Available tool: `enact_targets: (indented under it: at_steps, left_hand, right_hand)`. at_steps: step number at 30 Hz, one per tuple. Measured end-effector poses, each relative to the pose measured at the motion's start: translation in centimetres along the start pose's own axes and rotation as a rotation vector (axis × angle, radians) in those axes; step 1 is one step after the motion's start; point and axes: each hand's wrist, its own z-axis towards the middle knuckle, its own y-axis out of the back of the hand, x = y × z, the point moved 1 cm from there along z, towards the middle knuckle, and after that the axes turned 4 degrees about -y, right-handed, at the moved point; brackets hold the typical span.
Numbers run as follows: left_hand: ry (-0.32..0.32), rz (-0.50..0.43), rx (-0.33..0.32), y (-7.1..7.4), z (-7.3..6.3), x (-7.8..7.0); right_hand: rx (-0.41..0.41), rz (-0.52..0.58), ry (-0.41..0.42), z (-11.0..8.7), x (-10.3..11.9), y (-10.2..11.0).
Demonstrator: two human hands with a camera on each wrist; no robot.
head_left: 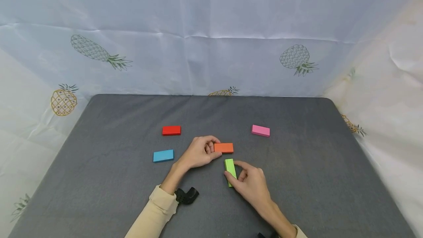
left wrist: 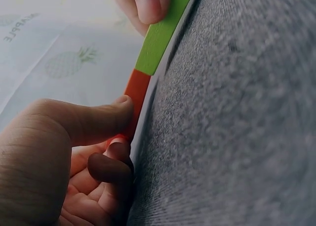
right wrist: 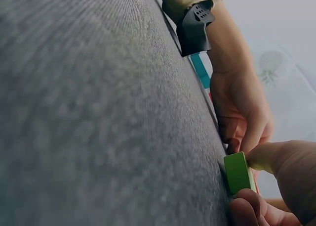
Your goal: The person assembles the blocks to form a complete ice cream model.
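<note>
White sheet [head_left: 211, 6] w/ pineapple prints is hanging behind; grey-clothed table [head_left: 297, 186] is spreading out in front of me. My L hand [head_left: 199, 152] is pinching the orange block [head_left: 225, 148] near its left end, approx. mid-table. My R hand [head_left: 252, 183] is gripping the green block [head_left: 230, 170], thumb opp. index, just nearer me than the orange one; can't tell if it's sitting flush on the cloth. Red block [head_left: 171, 130] & blue block [head_left: 163, 156] are lying loose off to the left, pink block [head_left: 260, 130] over to the right, farther back. Blocks are looking light, stiff, prob. wood or plastic, a bit smooth, not fragile. Long sides are prob. offering the best hold, i.e. thumb vs. fingertips, w/ the free end staying clear.
</note>
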Motion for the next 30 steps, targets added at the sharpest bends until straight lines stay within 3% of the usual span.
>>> enact_targets:
  at_steps: [13,30]
  left_hand:
    - [0.005,0.029,0.022,0.4,-0.2,0.1]
    - [0.021,0.06,0.066,1.0,-0.2,0.1]
  right_hand:
    - [-0.004,0.023,0.04,0.8,0.8,-1.2]
    - [0.028,0.057,-0.018,1.2,1.1,-1.3]
